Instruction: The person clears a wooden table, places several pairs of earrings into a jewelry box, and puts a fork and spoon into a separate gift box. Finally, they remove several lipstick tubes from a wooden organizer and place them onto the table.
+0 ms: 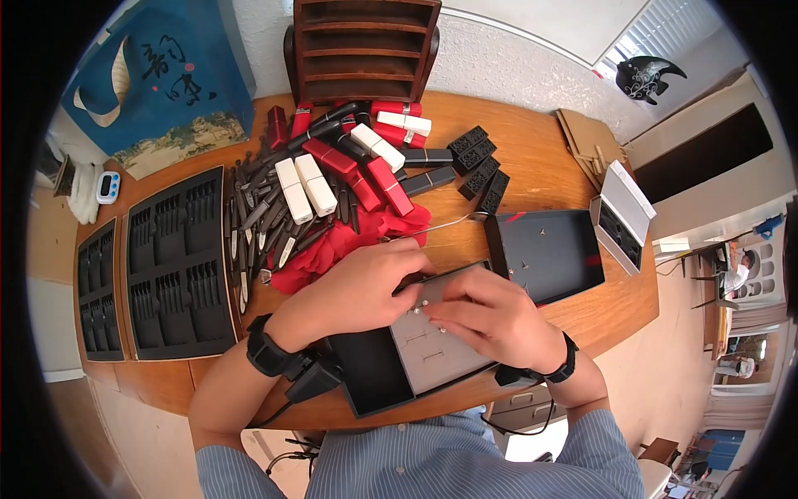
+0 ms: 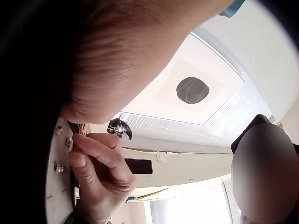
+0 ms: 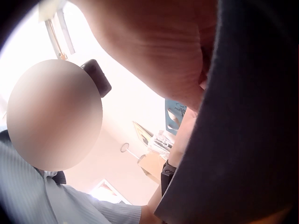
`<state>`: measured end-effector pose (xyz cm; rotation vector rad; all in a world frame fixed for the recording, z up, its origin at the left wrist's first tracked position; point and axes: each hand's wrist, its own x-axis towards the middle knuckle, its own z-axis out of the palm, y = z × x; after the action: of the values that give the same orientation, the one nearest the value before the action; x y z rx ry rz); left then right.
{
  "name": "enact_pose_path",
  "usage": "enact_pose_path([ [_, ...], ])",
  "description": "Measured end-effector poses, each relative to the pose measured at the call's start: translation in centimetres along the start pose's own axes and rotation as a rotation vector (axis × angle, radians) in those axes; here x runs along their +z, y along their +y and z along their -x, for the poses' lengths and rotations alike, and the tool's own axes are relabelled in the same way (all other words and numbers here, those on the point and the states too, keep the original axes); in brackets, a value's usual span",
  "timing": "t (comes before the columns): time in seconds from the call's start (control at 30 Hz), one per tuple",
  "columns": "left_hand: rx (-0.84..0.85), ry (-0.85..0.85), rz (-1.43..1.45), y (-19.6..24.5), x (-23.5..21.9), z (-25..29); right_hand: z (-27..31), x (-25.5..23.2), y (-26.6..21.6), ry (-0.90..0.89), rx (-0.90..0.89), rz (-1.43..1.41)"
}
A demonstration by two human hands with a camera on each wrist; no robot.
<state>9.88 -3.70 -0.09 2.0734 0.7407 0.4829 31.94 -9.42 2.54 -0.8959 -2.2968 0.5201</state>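
Note:
A grey padded insert (image 1: 428, 358) with slits lies in an open black box (image 1: 366, 370) at the table's front edge. Small shiny stud earrings (image 2: 59, 168) sit on the insert. Over its far part, my left hand (image 1: 366, 287) bends its fingers down; their tips are partly hidden, so I cannot tell what they hold. From the right, my right hand (image 1: 490, 316) brings curled thumb and index finger to a stud (image 2: 69, 141) and pinches at it. The right wrist view shows mostly palm and a dark box wall (image 3: 243, 130).
Red, white and black lipstick-like tubes (image 1: 332, 158) pile up behind, beside dark slim pieces (image 1: 258, 200) and red cloth (image 1: 312, 259). Black slotted trays (image 1: 179, 291) stand left. At right are a black box (image 1: 561, 270) holding small pieces and a white lidded box (image 1: 623, 208).

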Motion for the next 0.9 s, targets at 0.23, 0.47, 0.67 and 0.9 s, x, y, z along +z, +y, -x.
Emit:
enact_pose_path([
  [0.23,-0.001,0.004,0.011,-0.1,0.0,0.1,0.3,0.0,-0.2,-0.097,-0.062,0.047],
  [0.47,-0.007,-0.001,0.010,0.1,0.0,0.0,0.1,0.3,0.0,-0.115,-0.046,0.027],
  [0.67,-0.016,-0.001,0.001,0.1,0.0,0.0,0.2,-3.9,1.1,0.109,0.037,0.089],
  [0.9,0.025,0.007,-0.044,0.6,-0.2,0.0,3.2,-9.1,5.3,0.089,0.609,0.167],
])
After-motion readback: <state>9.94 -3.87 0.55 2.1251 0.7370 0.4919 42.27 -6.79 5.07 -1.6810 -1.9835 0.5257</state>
